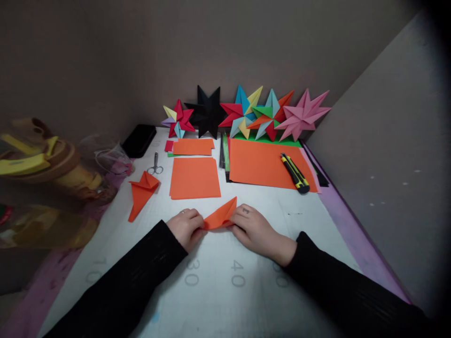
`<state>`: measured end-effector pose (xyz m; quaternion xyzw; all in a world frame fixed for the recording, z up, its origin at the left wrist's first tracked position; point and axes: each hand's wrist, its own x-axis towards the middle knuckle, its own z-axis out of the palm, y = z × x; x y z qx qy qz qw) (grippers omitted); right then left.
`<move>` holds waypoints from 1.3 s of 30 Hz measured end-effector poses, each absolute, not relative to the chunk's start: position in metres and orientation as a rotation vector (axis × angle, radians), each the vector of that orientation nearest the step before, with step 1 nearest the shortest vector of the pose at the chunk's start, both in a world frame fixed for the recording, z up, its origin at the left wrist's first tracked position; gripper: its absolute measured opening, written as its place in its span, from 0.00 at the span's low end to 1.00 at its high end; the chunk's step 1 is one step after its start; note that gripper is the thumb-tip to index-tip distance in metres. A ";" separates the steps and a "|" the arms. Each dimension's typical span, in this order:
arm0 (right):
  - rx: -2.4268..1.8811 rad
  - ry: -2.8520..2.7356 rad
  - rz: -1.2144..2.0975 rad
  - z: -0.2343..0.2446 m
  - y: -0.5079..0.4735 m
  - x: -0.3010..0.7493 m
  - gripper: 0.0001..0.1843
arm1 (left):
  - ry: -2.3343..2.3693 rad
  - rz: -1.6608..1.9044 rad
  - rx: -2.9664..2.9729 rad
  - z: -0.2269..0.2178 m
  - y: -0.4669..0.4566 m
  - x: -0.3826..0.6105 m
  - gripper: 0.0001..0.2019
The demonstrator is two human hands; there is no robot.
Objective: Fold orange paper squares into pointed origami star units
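A partly folded piece of orange paper (220, 215) lies between my two hands, low over the white sheet. My left hand (186, 227) pinches its left end, fingers closed. At its right end, my right hand (251, 228) grips the paper between thumb and fingers. One corner of the paper points up toward the right hand. Further left rests another folded orange paper piece (143, 193). Just beyond my hands sits a stack of square orange sheets (195, 178).
Small scissors (155, 164) and a dark phone-like object (139, 141) lie at left. A yellow-black utility knife (295, 173) rests on large orange sheets (257, 162). Several paper stars, including a black star (208, 111), lean against the wall. Jars and bags crowd the left side.
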<state>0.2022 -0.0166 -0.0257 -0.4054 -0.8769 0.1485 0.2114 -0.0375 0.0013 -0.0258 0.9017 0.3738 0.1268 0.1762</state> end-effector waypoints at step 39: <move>-1.755 -2.500 0.182 -0.018 -0.009 0.186 0.09 | 0.934 0.049 2.860 -0.035 -0.058 0.014 0.52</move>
